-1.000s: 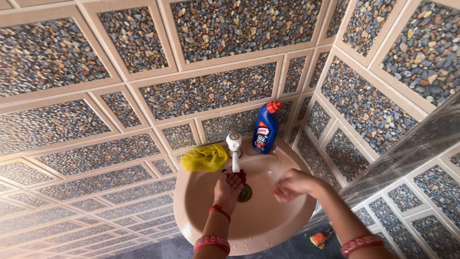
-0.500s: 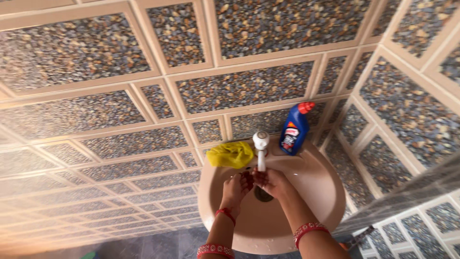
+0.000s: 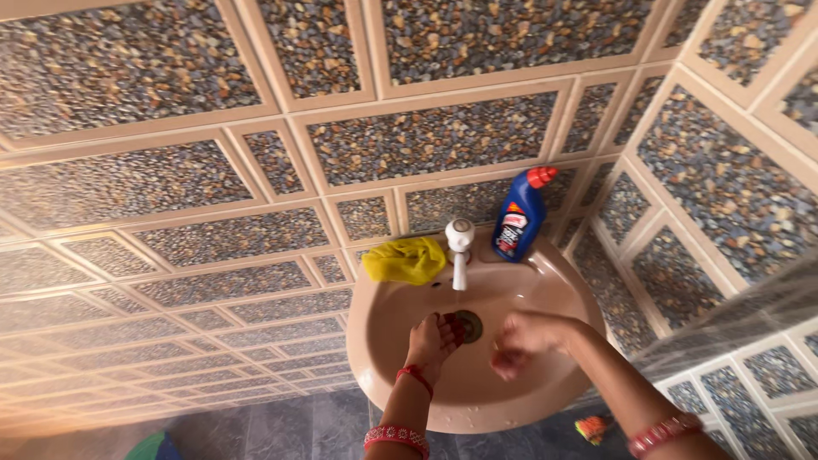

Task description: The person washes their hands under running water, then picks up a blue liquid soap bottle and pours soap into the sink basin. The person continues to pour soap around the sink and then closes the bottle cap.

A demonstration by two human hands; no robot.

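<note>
While our left hand [image 3: 433, 339] cups narrowly beside the drain [image 3: 468, 325], our right hand [image 3: 527, 336] curls loosely, its fingertips blurred, holding nothing we can see.

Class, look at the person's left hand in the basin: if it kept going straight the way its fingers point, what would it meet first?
The left hand points up and right, toward the drain, which looks like the first thing in line. Depth is unclear, so it may pass above it toward the tap.

Peach-pink ceramic basin [image 3: 511, 400], crumpled yellow cloth [image 3: 404, 260], blue plastic bottle [image 3: 515, 223] with red cap, pebble-patterned blue-brown wall tiles [image 3: 426, 140] framed beige.
</note>
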